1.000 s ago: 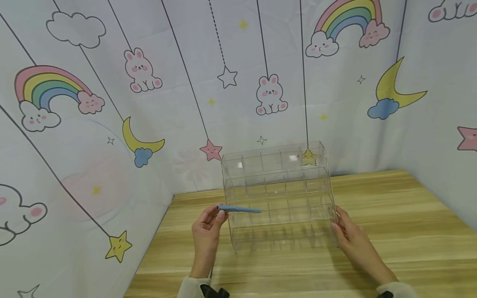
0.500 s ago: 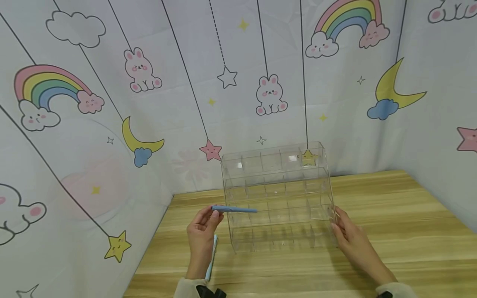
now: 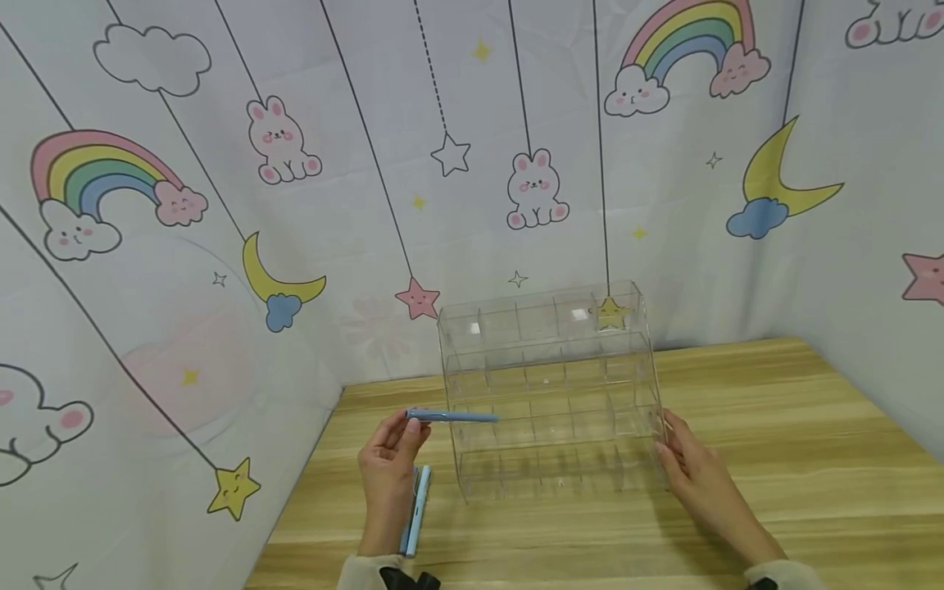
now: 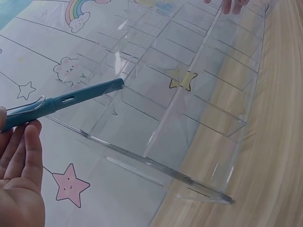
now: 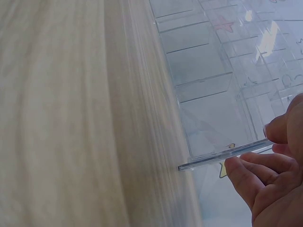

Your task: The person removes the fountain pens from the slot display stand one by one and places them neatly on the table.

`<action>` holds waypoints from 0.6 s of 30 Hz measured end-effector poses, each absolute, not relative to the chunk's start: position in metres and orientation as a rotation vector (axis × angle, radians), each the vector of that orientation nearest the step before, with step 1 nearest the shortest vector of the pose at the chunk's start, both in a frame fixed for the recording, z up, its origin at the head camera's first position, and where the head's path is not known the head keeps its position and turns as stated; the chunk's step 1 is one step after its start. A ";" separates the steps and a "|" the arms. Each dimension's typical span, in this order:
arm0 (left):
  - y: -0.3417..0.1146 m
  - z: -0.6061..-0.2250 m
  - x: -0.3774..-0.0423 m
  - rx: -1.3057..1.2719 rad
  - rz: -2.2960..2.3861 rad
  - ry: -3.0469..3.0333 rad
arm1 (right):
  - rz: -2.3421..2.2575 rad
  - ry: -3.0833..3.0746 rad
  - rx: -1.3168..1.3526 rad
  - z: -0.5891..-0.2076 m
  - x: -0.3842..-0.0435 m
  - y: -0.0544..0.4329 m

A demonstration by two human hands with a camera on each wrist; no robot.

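In the head view my left hand (image 3: 388, 475) pinches a blue pen (image 3: 465, 416) by its clip end. The pen lies nearly level, its free end overlapping the left front of a clear acrylic organizer (image 3: 553, 428) with several stepped rows of compartments. The left wrist view shows the pen's wire clip and a small slot in its barrel (image 4: 85, 95). At the organizer's right side, my right hand (image 3: 696, 471) grips the side panel (image 5: 222, 155), thumb on one face and fingers on the other.
On the wooden table (image 3: 774, 442), a light blue pen (image 3: 419, 510) and a darker one (image 3: 405, 537) lie side by side next to my left wrist, which partly hides the darker one. A white printed curtain (image 3: 354, 205) hangs behind and at the sides.
My left hand has moved left with the blue pen, away from the organizer's middle. The pens on the table have come into view beside the wrist. My right hand stays in place.
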State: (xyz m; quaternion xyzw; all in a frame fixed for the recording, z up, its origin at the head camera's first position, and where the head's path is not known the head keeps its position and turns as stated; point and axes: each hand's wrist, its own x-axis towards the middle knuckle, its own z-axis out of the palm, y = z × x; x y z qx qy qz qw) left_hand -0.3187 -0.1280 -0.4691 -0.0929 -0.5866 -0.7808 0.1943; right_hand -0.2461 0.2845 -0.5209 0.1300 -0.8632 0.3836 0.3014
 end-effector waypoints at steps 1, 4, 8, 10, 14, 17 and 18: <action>-0.129 -0.469 -0.319 -0.255 -2.188 -1.640 | 1.015 -2.289 0.342 -0.521 -0.246 0.284; -0.131 -0.469 -0.319 -0.247 -2.185 -1.632 | 1.021 -2.302 0.332 -0.521 -0.245 0.284; -0.132 -0.468 -0.319 -0.226 -2.191 -1.613 | 1.034 -2.322 0.326 -0.521 -0.244 0.285; -0.133 -0.467 -0.319 -0.220 -2.199 -1.594 | 1.031 -2.324 0.326 -0.521 -0.244 0.285; -0.135 -0.467 -0.320 -0.212 -2.212 -1.565 | 1.028 -2.316 0.332 -0.521 -0.244 0.285; -0.138 -0.466 -0.320 -0.201 -2.207 -1.559 | 1.019 -2.310 0.336 -0.521 -0.245 0.285; -0.139 -0.466 -0.320 -0.195 -2.205 -1.554 | 1.011 -2.308 0.335 -0.521 -0.245 0.285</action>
